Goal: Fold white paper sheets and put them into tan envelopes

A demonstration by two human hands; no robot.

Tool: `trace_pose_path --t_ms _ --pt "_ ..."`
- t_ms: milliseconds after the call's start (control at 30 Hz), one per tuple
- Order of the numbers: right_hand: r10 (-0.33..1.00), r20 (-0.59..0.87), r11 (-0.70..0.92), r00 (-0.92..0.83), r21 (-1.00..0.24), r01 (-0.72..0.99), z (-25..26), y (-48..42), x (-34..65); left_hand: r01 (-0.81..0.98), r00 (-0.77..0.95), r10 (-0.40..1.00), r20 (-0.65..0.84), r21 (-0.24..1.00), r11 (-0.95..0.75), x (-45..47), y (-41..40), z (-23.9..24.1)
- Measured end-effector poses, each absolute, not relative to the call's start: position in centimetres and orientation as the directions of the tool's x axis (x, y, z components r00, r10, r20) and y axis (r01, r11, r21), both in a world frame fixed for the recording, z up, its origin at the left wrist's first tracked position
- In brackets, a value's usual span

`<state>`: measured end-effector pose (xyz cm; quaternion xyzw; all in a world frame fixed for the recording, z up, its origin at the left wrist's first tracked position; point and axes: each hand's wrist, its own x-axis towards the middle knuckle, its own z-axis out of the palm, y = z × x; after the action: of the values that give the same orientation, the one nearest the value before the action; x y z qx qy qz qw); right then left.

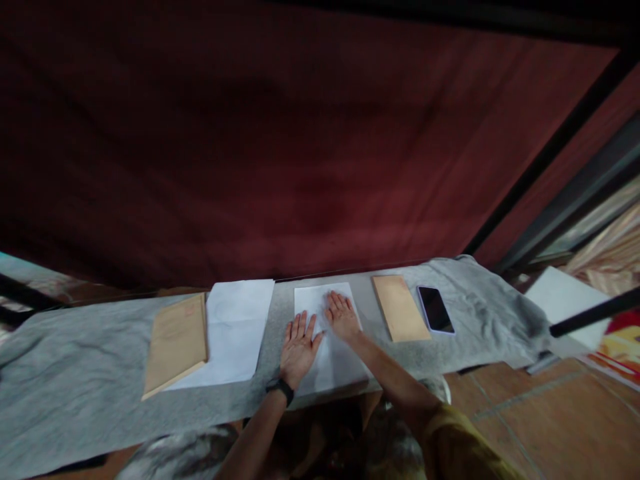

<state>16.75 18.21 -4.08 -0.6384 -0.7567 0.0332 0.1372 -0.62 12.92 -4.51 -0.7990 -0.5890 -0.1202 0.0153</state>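
Observation:
A white sheet of paper (336, 363) lies in front of me on the grey cloth (90, 380) that covers the table. My left hand (298, 349) lies flat on the sheet's left edge, fingers spread, with a black watch on the wrist. My right hand (342, 315) rests flat on the upper middle of the same sheet, fingers stretched out. Neither hand holds anything.
Left of the sheet lie more white paper (237, 333) and a stack of brown envelopes (176, 343). To the right are one brown envelope (400, 308) and a dark phone (435, 309). A dark red curtain (300, 147) hangs behind the table. Another white sheet (565, 297) sits far right.

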Motion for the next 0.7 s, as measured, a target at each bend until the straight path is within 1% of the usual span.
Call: trace_pose_path --t_ms 67,167,400,700 --pt "0.969 0.143 0.231 -0.202 -0.228 0.946 -4.1 18.9 15.7 0.945 0.274 0.944 0.186 0.13 -0.3 -0.7 13.0 -4.6" --pt "0.97 0.128 0.229 -0.205 -0.223 0.947 -4.3 20.0 15.1 0.946 0.276 0.947 0.163 0.131 -0.298 -0.7 13.1 -4.4" --pt "0.985 0.137 0.136 -0.11 -0.203 0.97 -4.8 22.1 17.2 0.957 0.261 0.961 0.095 0.108 -0.271 -0.5 13.0 -3.8" --pt "0.977 0.211 0.014 0.025 -0.183 0.983 -5.2 20.4 21.5 0.952 0.27 0.958 0.101 0.121 -0.281 -0.4 12.8 -3.7"
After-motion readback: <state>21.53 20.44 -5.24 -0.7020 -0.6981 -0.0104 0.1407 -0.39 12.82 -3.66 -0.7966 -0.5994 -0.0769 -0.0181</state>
